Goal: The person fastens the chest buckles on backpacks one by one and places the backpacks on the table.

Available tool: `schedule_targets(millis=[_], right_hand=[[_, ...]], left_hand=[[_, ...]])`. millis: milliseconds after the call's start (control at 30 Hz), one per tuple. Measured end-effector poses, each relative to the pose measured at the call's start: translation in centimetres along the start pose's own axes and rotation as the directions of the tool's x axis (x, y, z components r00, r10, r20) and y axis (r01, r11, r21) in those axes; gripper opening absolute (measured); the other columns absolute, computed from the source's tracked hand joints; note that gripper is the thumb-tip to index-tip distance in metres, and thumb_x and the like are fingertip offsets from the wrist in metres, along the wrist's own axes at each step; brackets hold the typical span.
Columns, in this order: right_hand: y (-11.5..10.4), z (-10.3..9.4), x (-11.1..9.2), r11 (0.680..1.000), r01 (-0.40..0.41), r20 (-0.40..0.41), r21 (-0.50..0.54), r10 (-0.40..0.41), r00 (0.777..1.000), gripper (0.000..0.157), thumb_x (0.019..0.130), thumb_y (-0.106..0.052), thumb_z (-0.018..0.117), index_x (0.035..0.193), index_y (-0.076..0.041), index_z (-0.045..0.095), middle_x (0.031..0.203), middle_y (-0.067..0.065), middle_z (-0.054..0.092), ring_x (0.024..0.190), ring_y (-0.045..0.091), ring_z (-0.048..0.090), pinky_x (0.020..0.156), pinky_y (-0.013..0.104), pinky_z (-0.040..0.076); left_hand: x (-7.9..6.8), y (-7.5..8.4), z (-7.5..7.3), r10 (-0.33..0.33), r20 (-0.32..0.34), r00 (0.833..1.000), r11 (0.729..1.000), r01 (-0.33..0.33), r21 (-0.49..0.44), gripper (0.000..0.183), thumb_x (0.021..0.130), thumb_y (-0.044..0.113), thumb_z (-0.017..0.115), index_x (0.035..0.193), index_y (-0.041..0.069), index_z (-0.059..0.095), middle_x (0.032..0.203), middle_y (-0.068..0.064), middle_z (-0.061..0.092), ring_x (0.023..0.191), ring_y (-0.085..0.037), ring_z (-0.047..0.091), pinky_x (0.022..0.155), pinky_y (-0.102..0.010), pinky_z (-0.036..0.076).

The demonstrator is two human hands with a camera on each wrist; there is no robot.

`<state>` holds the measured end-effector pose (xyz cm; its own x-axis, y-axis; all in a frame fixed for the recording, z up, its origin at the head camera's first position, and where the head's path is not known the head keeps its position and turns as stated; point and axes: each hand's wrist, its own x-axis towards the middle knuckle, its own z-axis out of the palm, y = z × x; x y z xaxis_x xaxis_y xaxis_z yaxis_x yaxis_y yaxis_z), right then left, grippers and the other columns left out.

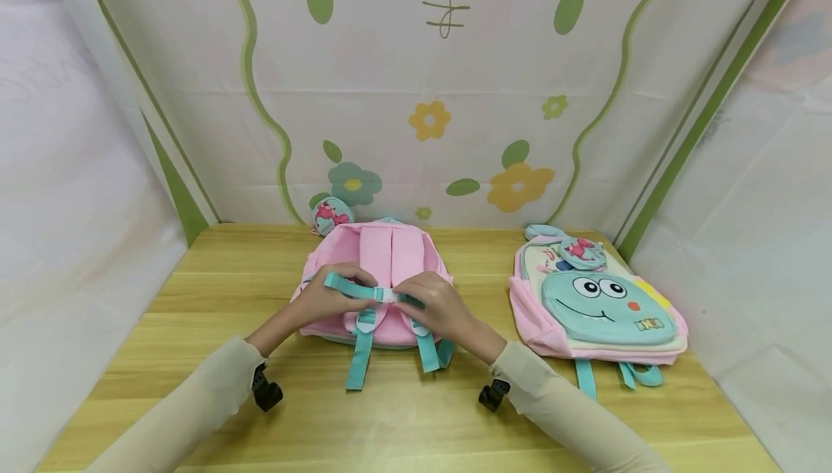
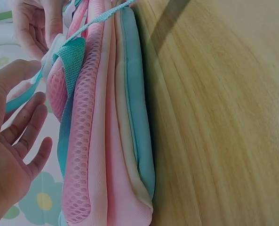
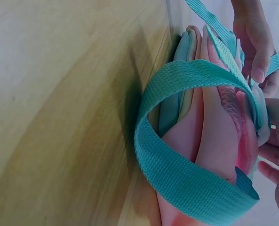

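Note:
A pink backpack (image 1: 406, 249) lies on the table with its back panel and padded shoulder straps facing up. Across those straps runs a teal chest strap (image 1: 351, 285) with a white plastic buckle (image 1: 388, 295) in its middle. My left hand (image 1: 330, 294) pinches the buckle's left end, where the webbing loops back. From the other side, my right hand (image 1: 439, 304) pinches the right end with thumb and fingers. Teal adjusting straps (image 1: 360, 365) hang off the near edge. In the right wrist view, a wide teal webbing loop (image 3: 191, 183) partly covers the bag's side.
Right of my hands lies a second backpack (image 1: 607, 307), face up, with a smiling teal front pocket. A round teal pouch (image 1: 333, 214) sits behind the first bag's left corner. A flower-printed cloth (image 1: 370, 112) stands behind the wooden table (image 1: 416, 415).

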<state>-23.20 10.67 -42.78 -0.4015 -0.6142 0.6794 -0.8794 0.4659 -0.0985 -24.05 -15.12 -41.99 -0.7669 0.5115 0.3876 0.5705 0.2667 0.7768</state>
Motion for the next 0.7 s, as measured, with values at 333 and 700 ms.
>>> schedule_targets(millis=[333,700], right_hand=[[-0.05,-0.01,-0.28,0.999,-0.036,0.079,0.000,0.036,0.996,0.022,0.082,-0.014,0.086,0.102,-0.008,0.078,0.098,0.001,0.078,0.094,0.016,0.072,0.091,0.034,0.057],[-0.31,-0.01,-0.47,0.998,-0.064,0.134,0.000,0.063,0.989,0.023,0.085,-0.016,0.083,0.106,-0.007,0.077,0.102,0.003,0.078,0.097,0.017,0.073,0.094,0.036,0.056]], left_hand=[[-0.35,0.03,-0.30,-0.061,0.007,0.998,0.998,0.061,0.020,0.017,0.083,0.014,0.086,0.097,0.011,0.077,0.093,-0.003,0.076,0.084,-0.017,0.068,0.076,-0.024,0.058],[-0.77,-0.28,-0.96,0.014,-0.015,1.000,0.996,-0.013,0.083,0.020,0.080,0.011,0.087,0.097,0.010,0.077,0.092,-0.002,0.076,0.084,-0.012,0.068,0.077,-0.021,0.057]])
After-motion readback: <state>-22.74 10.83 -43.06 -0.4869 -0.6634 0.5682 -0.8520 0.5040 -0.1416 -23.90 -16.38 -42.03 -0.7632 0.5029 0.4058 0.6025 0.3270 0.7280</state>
